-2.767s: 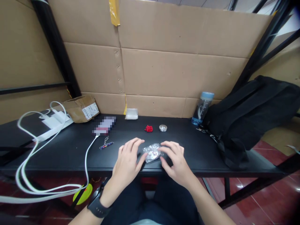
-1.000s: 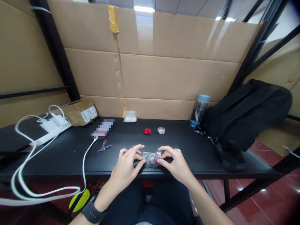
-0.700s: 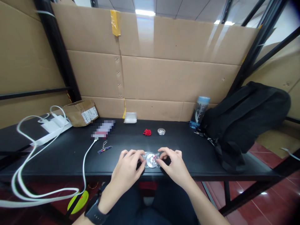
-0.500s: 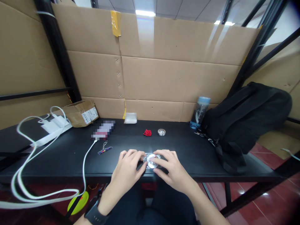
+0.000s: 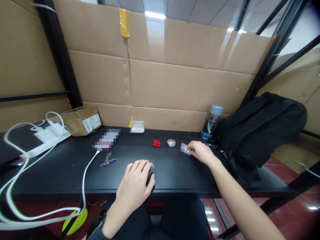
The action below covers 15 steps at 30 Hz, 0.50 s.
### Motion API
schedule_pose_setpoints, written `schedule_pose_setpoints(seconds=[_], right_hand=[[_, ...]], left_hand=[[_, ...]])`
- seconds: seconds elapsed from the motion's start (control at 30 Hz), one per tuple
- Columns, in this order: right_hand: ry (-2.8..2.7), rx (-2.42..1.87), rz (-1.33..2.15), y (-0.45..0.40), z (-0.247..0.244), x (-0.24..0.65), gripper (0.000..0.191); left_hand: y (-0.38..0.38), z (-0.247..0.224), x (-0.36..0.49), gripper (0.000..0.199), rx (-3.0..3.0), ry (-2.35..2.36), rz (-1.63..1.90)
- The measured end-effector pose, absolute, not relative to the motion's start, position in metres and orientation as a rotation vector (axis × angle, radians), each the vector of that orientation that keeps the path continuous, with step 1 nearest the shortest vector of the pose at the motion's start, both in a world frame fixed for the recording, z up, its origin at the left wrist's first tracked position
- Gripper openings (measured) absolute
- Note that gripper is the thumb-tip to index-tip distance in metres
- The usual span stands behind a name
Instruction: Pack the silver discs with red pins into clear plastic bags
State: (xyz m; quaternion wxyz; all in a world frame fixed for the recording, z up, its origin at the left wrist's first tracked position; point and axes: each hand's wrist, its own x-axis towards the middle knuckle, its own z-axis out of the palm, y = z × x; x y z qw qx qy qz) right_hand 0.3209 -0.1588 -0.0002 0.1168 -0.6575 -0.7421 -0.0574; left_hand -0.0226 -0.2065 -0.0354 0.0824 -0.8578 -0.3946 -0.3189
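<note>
My right hand (image 5: 200, 151) reaches out over the right half of the black table and pinches the edge of a small clear plastic bag (image 5: 184, 148). Whatever the bag contains is too small and shiny to make out. Near the table's front edge, my left hand (image 5: 136, 180) rests palm down with its fingers loosely bent and the thumb apart, holding nothing. Between the hands and further back lie a round clear-and-silver disc, perhaps a small spool (image 5: 171, 142), and a little bundle of red pieces (image 5: 156, 143).
A water bottle (image 5: 212, 122) and a black backpack (image 5: 260, 130) stand at the right. Toward the left are a blurred-out phone (image 5: 107, 140) on a white cable (image 5: 84, 180), a keychain (image 5: 108, 162) and a cardboard box (image 5: 81, 120). A clear packet (image 5: 137, 127) lies by the cardboard wall (image 5: 162, 83).
Both hands were together at the front edge around a silver round piece in clear plastic. My right hand has moved forward and right with the plastic bag; my left has let go.
</note>
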Motion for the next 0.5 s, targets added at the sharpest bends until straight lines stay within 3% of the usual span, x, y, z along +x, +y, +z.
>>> schedule_pose_setpoints(seconds=[0.17,0.5], right_hand=[[-2.13,-2.075,-0.222,-0.08,-0.006,0.336,0.033],[-1.918,-2.011,-0.169,-0.02,-0.02,0.345,0.016]], left_hand=[[-0.206,-0.035,-0.021,0.015,-2.577,-1.181,-0.946],[-0.201,-0.014,-0.033,0.025,-2.924,-1.203,-0.977]])
